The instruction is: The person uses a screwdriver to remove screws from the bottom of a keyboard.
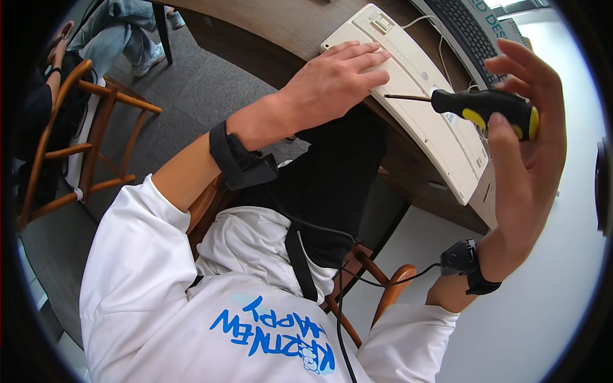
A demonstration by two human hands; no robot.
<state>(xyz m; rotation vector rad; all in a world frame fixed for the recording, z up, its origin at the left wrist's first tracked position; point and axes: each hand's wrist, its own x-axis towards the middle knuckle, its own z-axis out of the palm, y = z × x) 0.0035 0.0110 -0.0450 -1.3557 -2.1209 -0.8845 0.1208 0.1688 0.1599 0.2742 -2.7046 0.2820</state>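
An off-white keyboard [440, 150] lies face down along the desk's near edge, its flat underside and a fold-out foot showing. My left hand [335, 80] rests on its left part, fingers stretched out flat on the plastic. In my right hand [533, 159] is a screwdriver [463, 102] with a black and yellow handle. The thumb presses on the handle from below, its butt end is toward the palm, and the other fingers are raised behind it. The thin shaft points left, its tip at the keyboard's near edge beside my left thumb; whether it touches a screw I cannot tell.
A dark keyboard [469, 32] and white cables [442, 54] lie farther back on the wooden desk [255, 29]. At left, a person sits on a wooden chair [89, 150]. A black cable [341, 306] runs from my wristbands across my lap. A white wall stands at right.
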